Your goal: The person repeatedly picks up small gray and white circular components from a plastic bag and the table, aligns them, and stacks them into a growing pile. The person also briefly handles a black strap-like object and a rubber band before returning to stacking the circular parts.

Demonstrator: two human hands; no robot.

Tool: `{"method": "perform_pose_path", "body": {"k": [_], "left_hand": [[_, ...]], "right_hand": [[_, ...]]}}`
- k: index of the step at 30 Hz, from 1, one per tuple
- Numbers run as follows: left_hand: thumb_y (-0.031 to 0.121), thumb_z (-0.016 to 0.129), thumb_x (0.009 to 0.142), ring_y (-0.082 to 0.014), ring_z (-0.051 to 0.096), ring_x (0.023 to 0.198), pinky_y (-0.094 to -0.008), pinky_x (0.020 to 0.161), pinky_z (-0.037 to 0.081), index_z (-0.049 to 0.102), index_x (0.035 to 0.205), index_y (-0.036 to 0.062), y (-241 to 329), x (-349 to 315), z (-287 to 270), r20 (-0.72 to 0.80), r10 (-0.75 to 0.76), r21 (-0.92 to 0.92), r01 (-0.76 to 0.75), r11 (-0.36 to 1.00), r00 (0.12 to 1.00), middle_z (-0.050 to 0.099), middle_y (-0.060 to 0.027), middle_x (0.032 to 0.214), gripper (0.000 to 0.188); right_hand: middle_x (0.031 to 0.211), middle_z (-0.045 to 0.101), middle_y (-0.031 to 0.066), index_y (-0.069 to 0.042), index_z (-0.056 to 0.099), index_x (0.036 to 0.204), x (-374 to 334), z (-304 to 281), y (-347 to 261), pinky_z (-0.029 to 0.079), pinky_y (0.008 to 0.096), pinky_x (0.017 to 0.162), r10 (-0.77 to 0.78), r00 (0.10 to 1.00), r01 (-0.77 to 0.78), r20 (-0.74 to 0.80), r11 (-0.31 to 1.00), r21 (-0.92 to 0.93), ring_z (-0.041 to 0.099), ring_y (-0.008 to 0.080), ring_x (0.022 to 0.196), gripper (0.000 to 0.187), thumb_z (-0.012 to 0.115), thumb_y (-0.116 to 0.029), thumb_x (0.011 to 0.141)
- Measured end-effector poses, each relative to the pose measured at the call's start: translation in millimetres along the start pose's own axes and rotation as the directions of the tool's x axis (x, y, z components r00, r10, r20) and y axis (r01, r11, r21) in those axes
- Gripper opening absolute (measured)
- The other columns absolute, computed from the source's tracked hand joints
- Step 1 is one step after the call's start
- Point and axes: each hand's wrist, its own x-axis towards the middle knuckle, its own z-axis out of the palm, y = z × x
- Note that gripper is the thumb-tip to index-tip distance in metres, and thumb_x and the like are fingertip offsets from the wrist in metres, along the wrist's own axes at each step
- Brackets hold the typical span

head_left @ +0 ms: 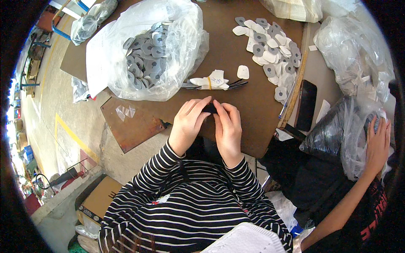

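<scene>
Just over the near edge of the brown table [251, 128], a small black piece [209, 108] is pinched between the fingertips of both my hands. My left hand [187, 122] closes on its left end and my right hand [228, 126] on its right end. The fingers cover much of it, so its kind cannot be made out. Beyond them lies a bundle of white paper and thin dark strips [215, 80], tied with a yellow band. A single white rounded piece [243, 72] sits beside the bundle.
A clear plastic bag [185, 46] full of grey pads with dark centres stands far left. Loose grey and white pads [270, 52] are heaped far right, near a dark phone [306, 105]. At right, a co-worker's hand [377, 145] rests on a plastic bag [352, 147].
</scene>
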Motion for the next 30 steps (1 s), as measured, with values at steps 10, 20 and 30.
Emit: {"method": "perform_pose_path", "body": {"k": [10,20,30], "left_hand": [[0.001,0.068,0.082,-0.0322,0.067,0.103,-0.035,0.089,0.055,0.067,0.114,-0.0023,3.1,-4.2,8.6,-0.115,-0.013,0.05,0.018,0.999,0.993,0.069,-0.0176,0.114,0.033],[-0.001,0.066,0.082,-0.0296,0.067,0.094,-0.0347,0.082,0.053,0.064,0.109,-0.0011,-6.2,5.2,-1.0,-0.045,-0.073,-0.074,0.07,0.995,0.996,0.067,-0.0157,0.104,0.026],[-0.004,0.057,0.094,-0.0106,0.059,0.098,-0.0232,0.086,0.047,0.056,0.123,-0.0034,-25.6,-18.9,-48.9,0.053,-0.41,-0.667,0.338,0.663,0.91,0.062,-0.0046,0.11,0.029]], "right_hand": [[0.151,0.033,0.0302,0.007,0.025,0.15,-7.5,13.5,-12.3,0.036,0.0445,0.112,0.068,0.997,-0.072,0.041,0.992,0.103,0.037,0.0445,0.138,0.061,0.05,0.006,0.094],[0.135,0.06,0.0173,0.002,0.06,0.129,6.5,-8.4,-6.5,0.047,0.0332,0.098,0.105,0.994,-0.101,-0.002,0.961,0.255,0.06,0.0272,0.12,0.034,0.055,0.001,0.095],[0.098,0.064,0.0092,-0.003,0.069,0.096,45.5,1.9,-13.6,0.05,0.0362,0.076,0.007,0.99,-0.023,-0.14,0.993,-0.119,0.061,0.0257,0.088,0.019,0.075,-0.001,0.078]]}}
